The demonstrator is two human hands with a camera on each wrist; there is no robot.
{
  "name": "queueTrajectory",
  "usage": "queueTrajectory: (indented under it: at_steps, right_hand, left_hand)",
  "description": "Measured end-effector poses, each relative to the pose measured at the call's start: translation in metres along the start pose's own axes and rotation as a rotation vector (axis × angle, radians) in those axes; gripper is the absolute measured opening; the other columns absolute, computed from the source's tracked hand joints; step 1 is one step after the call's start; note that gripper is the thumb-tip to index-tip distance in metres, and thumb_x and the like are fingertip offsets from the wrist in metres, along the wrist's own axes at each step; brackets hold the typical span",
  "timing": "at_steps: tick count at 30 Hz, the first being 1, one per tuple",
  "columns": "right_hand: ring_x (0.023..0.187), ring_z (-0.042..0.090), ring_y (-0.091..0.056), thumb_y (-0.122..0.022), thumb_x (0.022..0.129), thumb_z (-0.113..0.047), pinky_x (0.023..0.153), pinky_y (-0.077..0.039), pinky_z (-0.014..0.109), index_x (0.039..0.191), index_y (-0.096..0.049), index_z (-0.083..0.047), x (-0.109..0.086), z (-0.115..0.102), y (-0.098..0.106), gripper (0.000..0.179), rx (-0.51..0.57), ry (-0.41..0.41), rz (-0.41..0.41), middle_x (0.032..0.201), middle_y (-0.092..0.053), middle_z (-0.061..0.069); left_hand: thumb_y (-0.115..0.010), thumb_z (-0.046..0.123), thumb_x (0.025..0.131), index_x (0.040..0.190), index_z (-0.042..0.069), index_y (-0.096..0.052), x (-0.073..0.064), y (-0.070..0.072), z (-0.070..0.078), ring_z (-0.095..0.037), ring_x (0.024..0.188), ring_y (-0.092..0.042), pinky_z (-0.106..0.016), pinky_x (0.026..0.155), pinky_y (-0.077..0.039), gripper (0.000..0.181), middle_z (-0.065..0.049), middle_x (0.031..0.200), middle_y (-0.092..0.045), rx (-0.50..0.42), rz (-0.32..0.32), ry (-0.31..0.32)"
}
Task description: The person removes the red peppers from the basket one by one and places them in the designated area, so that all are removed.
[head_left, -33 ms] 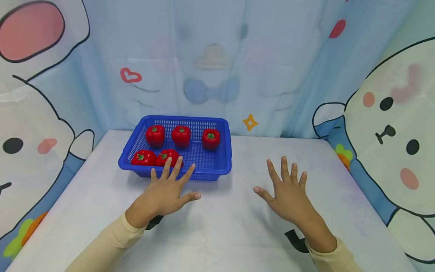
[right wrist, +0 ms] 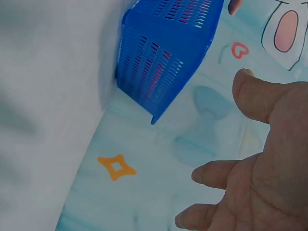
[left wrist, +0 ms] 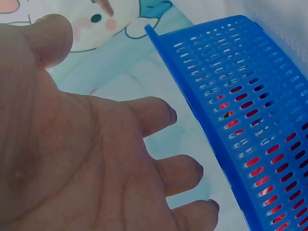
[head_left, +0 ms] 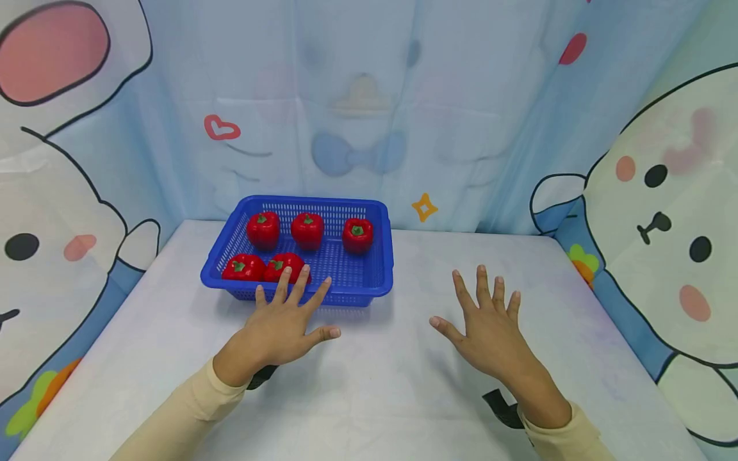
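holds both hands out over a white table, in cream sleeves, with a black band showing beneath each wrist. with the left hand, hovers just in front of the near wall of a blue basket, palm down, fingers straight and fanned, thumb out to the right, gripping nothing. in the head view, overlaps the basket's front rim with those fingertips and hides a bit of the front right pepper; in the left wrist view, leaves a gap in sight between fingertips and rim.

with the right hand, floats above the table to the right of the basket and well apart from it, likewise palm down, fingers spread and unbent, thumb pointing toward the left hand, carrying nothing. in the right wrist view, sees the basket's slotted wall beyond the thumb and fingers, out of contact.

inside the basket, left of the table's middle: five red peppers, three across the back and two close together at the front left. nearest to the left hand, the front pair; nearest to the right hand, the back right one. behind the basket, a pale blue curtain with cartoon prints.
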State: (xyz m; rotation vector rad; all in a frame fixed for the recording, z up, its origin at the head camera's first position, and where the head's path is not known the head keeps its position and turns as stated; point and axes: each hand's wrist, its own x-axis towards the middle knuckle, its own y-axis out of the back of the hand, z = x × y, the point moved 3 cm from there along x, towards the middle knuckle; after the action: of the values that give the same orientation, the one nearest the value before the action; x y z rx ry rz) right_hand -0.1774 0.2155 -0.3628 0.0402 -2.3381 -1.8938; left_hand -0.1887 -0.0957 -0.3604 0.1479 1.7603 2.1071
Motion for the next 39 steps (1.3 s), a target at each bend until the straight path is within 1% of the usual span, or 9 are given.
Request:
queueTrajectory:
  at_steps: [7,10,14,17,22,26,30,33,39]
  right_hand:
    - [0.143,0.061,0.002,-0.051,0.091,-0.065,0.108,0.004,0.076,0.158,-0.018,-0.011,0.0,-0.001,-0.004,0.092,0.008,0.015,0.008,0.16,0.0,0.033]
    - [0.143,0.061,0.003,-0.049,0.091,-0.066,0.108,0.004,0.076,0.158,-0.018,-0.011,0.0,-0.002,-0.007,0.092,0.013,0.021,0.002,0.16,0.001,0.033]
    - [0.143,0.061,0.003,-0.048,0.091,-0.068,0.109,0.003,0.075,0.158,-0.017,-0.011,0.001,-0.005,-0.011,0.093,0.014,0.028,-0.011,0.16,0.001,0.033]
    - [0.143,0.061,0.002,-0.052,0.091,-0.064,0.109,0.002,0.075,0.158,-0.018,-0.01,0.0,-0.007,-0.013,0.091,0.019,0.033,-0.014,0.16,-0.001,0.032]
    - [0.142,0.061,-0.005,-0.056,0.092,-0.058,0.11,-0.003,0.075,0.157,-0.019,-0.01,0.0,-0.016,-0.016,0.089,0.035,0.063,-0.01,0.16,-0.006,0.032]
    - [0.145,0.052,-0.02,-0.063,0.089,-0.054,0.114,-0.016,0.067,0.155,-0.029,-0.012,0.004,-0.032,-0.018,0.085,0.083,0.133,0.062,0.16,-0.023,0.025]
    - [0.145,0.039,-0.034,-0.068,0.087,-0.05,0.112,-0.031,0.058,0.151,-0.039,-0.017,0.01,-0.059,-0.02,0.078,0.193,0.229,0.129,0.155,-0.04,0.014]
    - [0.143,0.034,-0.039,-0.069,0.087,-0.046,0.109,-0.038,0.056,0.149,-0.043,-0.019,0.017,-0.078,-0.025,0.073,0.3,0.286,0.134,0.154,-0.043,0.01]
    - [0.147,0.033,-0.031,-0.071,0.087,-0.043,0.109,-0.036,0.059,0.147,-0.046,-0.02,0.043,-0.112,-0.041,0.069,0.462,0.374,0.101,0.157,-0.039,0.008]
  left_hand:
    - [-0.037,0.073,0.09,0.158,0.029,-0.009,-0.002,0.009,-0.008,-0.044,0.151,0.005,-0.075,0.109,-0.005,0.085,-0.013,0.166,-0.001,0.007,0.071,-0.019]
    - [-0.039,0.068,0.093,0.158,0.026,-0.016,-0.004,0.026,-0.025,-0.044,0.151,-0.002,-0.073,0.112,-0.007,0.081,-0.014,0.165,-0.01,-0.092,0.146,-0.02]
    - [-0.041,0.06,0.098,0.156,0.021,-0.03,-0.01,0.053,-0.067,-0.043,0.15,-0.015,-0.07,0.113,-0.015,0.071,-0.014,0.163,-0.023,-0.311,0.257,0.037]
    - [-0.042,0.054,0.1,0.152,0.018,-0.039,-0.009,0.062,-0.108,-0.043,0.147,-0.026,-0.069,0.11,-0.026,0.063,-0.016,0.159,-0.032,-0.481,0.368,0.073]
    - [-0.045,0.038,0.103,0.144,0.007,-0.047,0.004,0.045,-0.171,-0.044,0.14,-0.038,-0.066,0.109,-0.03,0.052,-0.022,0.151,-0.043,-0.8,0.551,0.084]
    - [-0.043,0.032,0.104,0.153,0.011,-0.034,0.023,0.013,-0.199,-0.045,0.147,-0.022,-0.067,0.114,-0.02,0.054,-0.02,0.161,-0.025,-0.978,0.461,0.092]
    - [-0.04,0.028,0.104,0.157,0.024,-0.023,0.038,-0.011,-0.208,-0.042,0.15,-0.013,-0.063,0.117,-0.017,0.056,-0.012,0.166,-0.004,-1.179,0.357,0.065]
    - [-0.036,0.028,0.105,0.157,0.033,-0.02,0.043,-0.019,-0.208,-0.041,0.149,-0.013,-0.06,0.117,-0.019,0.055,-0.009,0.166,0.001,-1.336,0.344,0.038]
    - [-0.034,0.027,0.104,0.154,0.042,-0.017,0.047,-0.022,-0.206,-0.041,0.151,-0.007,-0.059,0.118,-0.017,0.055,-0.006,0.166,0.006,-1.444,0.314,0.023]
